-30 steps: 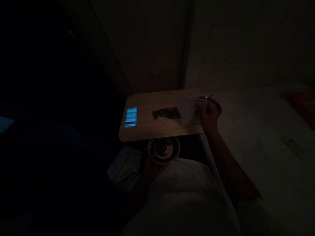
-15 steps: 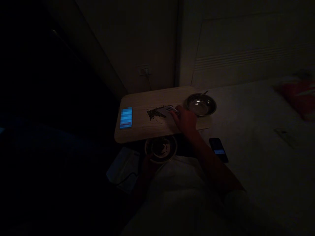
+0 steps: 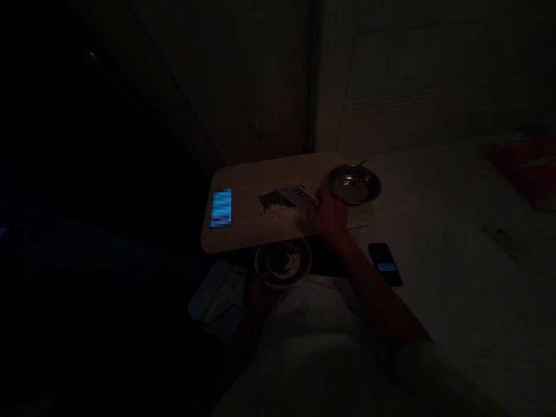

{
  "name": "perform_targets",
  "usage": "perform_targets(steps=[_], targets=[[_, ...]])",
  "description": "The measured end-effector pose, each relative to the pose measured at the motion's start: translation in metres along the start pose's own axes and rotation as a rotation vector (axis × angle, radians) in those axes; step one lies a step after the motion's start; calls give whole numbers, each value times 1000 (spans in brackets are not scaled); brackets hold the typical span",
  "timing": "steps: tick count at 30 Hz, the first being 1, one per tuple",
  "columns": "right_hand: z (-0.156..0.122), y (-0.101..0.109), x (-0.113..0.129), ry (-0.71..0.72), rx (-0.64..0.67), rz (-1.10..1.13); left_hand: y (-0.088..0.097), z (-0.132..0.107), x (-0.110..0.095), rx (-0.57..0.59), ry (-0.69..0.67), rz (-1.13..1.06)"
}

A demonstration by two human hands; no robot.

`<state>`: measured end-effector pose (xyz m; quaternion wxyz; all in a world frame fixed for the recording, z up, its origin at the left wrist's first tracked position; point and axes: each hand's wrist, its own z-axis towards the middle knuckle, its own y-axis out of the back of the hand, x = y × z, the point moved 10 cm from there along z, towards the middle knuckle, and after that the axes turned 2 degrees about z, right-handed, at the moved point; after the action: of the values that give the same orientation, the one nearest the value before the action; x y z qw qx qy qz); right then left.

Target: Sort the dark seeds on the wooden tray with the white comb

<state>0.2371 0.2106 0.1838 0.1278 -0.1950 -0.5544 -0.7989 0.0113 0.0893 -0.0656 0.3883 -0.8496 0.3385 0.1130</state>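
Observation:
The room is very dark. My right hand (image 3: 328, 213) is closed on a flat white scraper-like card (image 3: 297, 196), whose edge rests against a small pile of dark grains (image 3: 271, 201) on a light wooden table (image 3: 247, 229). My left hand (image 3: 256, 286) grips the near rim of a round bowl (image 3: 283, 262) held just below the table's front edge; some grains lie inside it. A second, shiny metal bowl (image 3: 355, 184) stands on the table's right end, just beyond my right hand.
A lit phone (image 3: 221, 207) lies at the table's left end. A dark phone (image 3: 384, 263) lies on the pale bed (image 3: 456, 243) to the right, with a reddish cushion (image 3: 525, 168) farther off. Papers (image 3: 217, 298) lie on the floor; a wall socket (image 3: 254, 123) sits behind.
My right hand carried the white card from the metal bowl leftward and down onto the grain pile. The view shifted slightly, bringing the dark phone on the bed into sight.

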Motion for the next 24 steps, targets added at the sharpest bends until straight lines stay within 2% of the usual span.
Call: perform_targets(steps=[3,6,11,13,17,24], targets=[[0,-2,-2,11,15,8,7,4,1,1,-9,-11],[1,-3,-3,48,19,46,8,6,2,50,-20,-20],[-1,-8,-5,88,34,109,-3,2,9,111,74,-21],[-2,-9,-7,87,34,141,-7,-1,7,121,72,-15],[-1,-9,-14,80,13,226,-10,-4,2,131,23,-25],[1,-5,-27,77,-61,360,-3,0,5,88,31,-33]])
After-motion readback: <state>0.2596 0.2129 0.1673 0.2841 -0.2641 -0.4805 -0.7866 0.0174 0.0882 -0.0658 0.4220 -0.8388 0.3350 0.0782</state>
